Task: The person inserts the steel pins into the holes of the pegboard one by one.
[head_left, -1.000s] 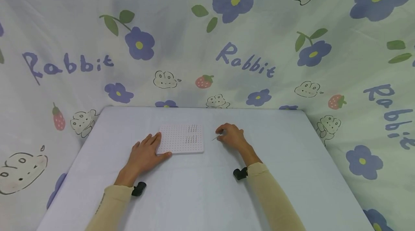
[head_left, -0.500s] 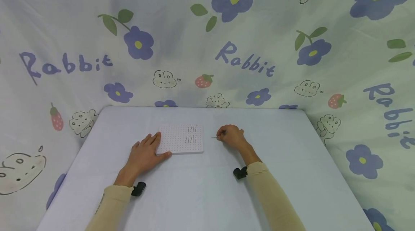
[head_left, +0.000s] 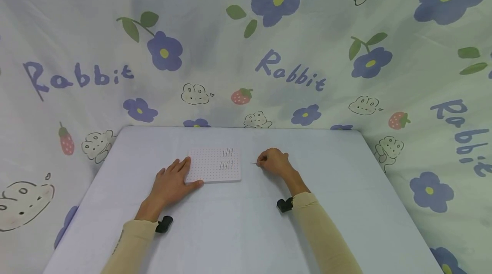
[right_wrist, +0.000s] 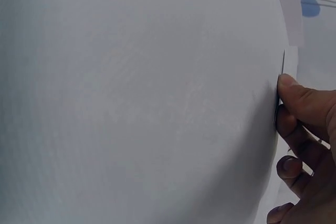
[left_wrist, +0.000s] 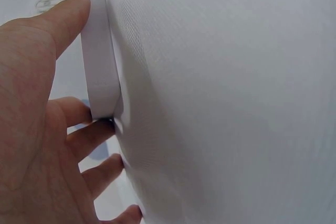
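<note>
A white board (head_left: 205,167) with a grid of small holes lies on the table. Several thin needles (head_left: 226,165) stand in it, slightly slanted, in two rows towards its right side. My left hand (head_left: 171,183) rests at the board's near left corner, fingers spread, thumb along the front edge. In the left wrist view, the thumb and a finger touch the board's side wall (left_wrist: 100,61). Right of the board, my right hand (head_left: 274,161) pinches a thin needle (right_wrist: 283,62) between thumb and fingertip, close to the tabletop. One end of that needle points left towards the board.
The white-covered table (head_left: 238,231) reaches back to a hanging cloth (head_left: 215,51) printed with flowers and rabbits. Black wrist cameras (head_left: 164,224) sit at both sleeve cuffs.
The needle in my right hand has turned from a slant to nearly level, with the fingers shifting slightly. My left hand and the board have stayed in place.
</note>
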